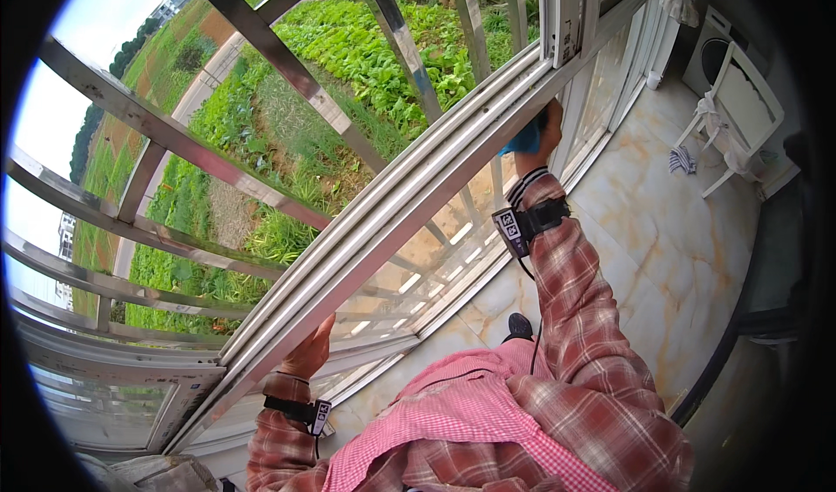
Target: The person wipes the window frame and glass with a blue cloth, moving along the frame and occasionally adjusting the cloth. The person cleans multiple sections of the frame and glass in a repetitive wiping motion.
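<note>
Head view: right hand with a soft blue cloth, left hand at the window rail

Only part of the fingers shows on either side. Those of the right hand [549, 131] lie in shadow, partly behind the rail; whether they are spread or pressed together, I cannot tell. The blue cloth [520, 139] is at this hand, just below the window rail [405, 227] on the room side. On the left hand [311, 350], one fingertip points up at the rail's lower edge; the other fingers are too hidden to say whether they pinch anything.

The cloth should be light, limp and easily bunched, best gathered into a pad under the palm; whether it is damp cannot be made out. The rail looks stiff, straight and smooth, so fingers may slide along it; its inner edge seems the surest place for a steadying hold. The glass pane [394, 290] below it is probably rigid and breakable, calling for a flat palm rather than a hard fingertip.

Behind the fingers, the right wrist, with a strapped device [514, 227], leads into a plaid sleeve [575, 274] reaching well forward, the arm fairly straight. The left arm sits lower and nearer the body, its wrist carrying a similar strapped unit [306, 412]. Farther out are a pink checked apron [461, 405], metal bars [300, 83] beyond the window, and a white chair [745, 100] on the marbled floor [644, 222].
</note>
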`<control>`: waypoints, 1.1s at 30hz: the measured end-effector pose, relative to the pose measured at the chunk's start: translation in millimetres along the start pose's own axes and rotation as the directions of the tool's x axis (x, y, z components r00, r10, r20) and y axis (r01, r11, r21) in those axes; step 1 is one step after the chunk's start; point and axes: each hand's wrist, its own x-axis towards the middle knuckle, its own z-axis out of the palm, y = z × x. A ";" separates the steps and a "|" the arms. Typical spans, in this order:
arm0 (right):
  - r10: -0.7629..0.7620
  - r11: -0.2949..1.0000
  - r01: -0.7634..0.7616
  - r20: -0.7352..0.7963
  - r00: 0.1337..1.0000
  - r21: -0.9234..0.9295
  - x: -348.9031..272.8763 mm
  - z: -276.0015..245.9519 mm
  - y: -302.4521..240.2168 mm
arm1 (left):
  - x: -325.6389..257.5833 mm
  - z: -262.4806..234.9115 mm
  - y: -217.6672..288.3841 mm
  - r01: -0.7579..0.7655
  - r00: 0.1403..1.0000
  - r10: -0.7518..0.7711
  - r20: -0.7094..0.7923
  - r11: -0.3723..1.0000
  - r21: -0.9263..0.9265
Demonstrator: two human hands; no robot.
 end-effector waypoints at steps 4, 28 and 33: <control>-0.150 0.958 0.130 -0.060 0.987 -0.255 73.4 -30.8 51.9 | 3.3 -3.0 4.6 0.077 0.990 -0.079 0.113 0.997 0.022; -0.003 0.995 -0.027 0.317 0.948 0.092 -260.2 67.9 -167.3 | -44.7 -36.4 17.5 0.204 0.978 -0.208 -0.017 0.970 -0.134; -0.018 0.996 -0.023 0.470 0.883 0.083 -335.6 89.4 -218.1 | -51.4 -55.8 13.2 0.190 0.974 -0.209 -0.086 0.963 -0.193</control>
